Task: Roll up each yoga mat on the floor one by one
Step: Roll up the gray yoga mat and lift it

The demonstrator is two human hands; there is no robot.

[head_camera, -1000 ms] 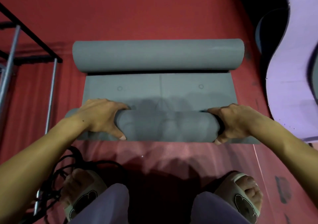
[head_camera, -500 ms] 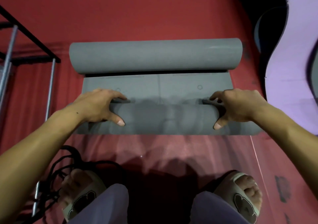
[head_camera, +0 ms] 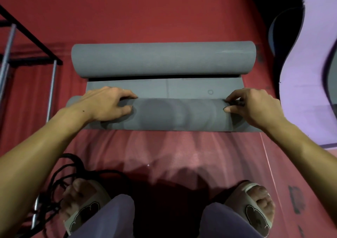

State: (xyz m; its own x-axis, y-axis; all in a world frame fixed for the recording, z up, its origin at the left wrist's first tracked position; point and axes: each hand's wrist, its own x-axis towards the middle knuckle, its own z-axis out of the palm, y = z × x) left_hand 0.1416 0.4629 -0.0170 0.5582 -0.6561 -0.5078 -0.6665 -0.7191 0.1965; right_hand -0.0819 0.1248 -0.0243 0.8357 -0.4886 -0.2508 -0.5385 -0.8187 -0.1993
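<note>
A grey yoga mat (head_camera: 182, 90) lies on the red floor, and its near end is wound into a roll (head_camera: 178, 115). My left hand (head_camera: 107, 104) grips the left part of that roll, fingers curled over its far edge. On the right part, my right hand (head_camera: 253, 106) grips the roll, fingertips pinching at the far edge. A narrow flat strip of mat shows beyond the hands. Behind the strip lies a thicker grey roll (head_camera: 162, 59); whether it belongs to the same mat I cannot tell.
A metal rack (head_camera: 52, 84) stands at the left. Black cables (head_camera: 60, 175) lie by my left foot. A purple mat (head_camera: 308, 84) curves along the right side over a dark one. My sandalled feet (head_camera: 255, 210) are at the bottom.
The near roll has moved away from me toward the far roll, and the flat strip between them has shrunk. Both hands travelled forward with it, shifting from its sides onto its top.
</note>
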